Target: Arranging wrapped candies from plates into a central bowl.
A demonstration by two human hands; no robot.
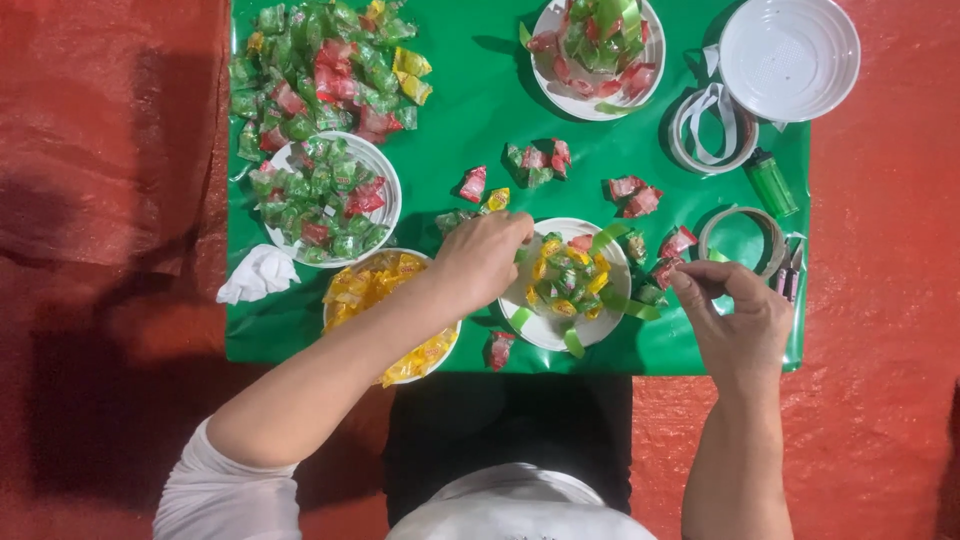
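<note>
The left hand (482, 255) rests with curled fingers on the left rim of a white paper plate (545, 328), and it seems to steady the plate; I cannot tell if the fingers pinch something there. The right hand (735, 315) is just to the right of this plate, its thumb and forefinger closed together as if they pinch a small thing, but what they hold is too small to see. So the plate lies between the two hands, touching the left one and a little apart from the right one.

On the plate, wrapped candies (565, 278) in yellow, green and red are arranged in a tight round cluster, with loops of green ribbon (640, 310) coming out at the edge. It looks like a decoration, which may explain why one hand holds and the other works.

The supplies are sorted around it on the green surface (470, 110): a plate of yellow candies (370, 285) under the left forearm, a plate of green and red candies (325, 195) further left, and a loose heap (320, 70) behind it. To the right lie a tape roll (742, 238), a green lighter (772, 183), a coil of white ribbon (712, 128) and an empty white plate (790, 55). A second decorated plate (598, 55) stands at the far side.
</note>
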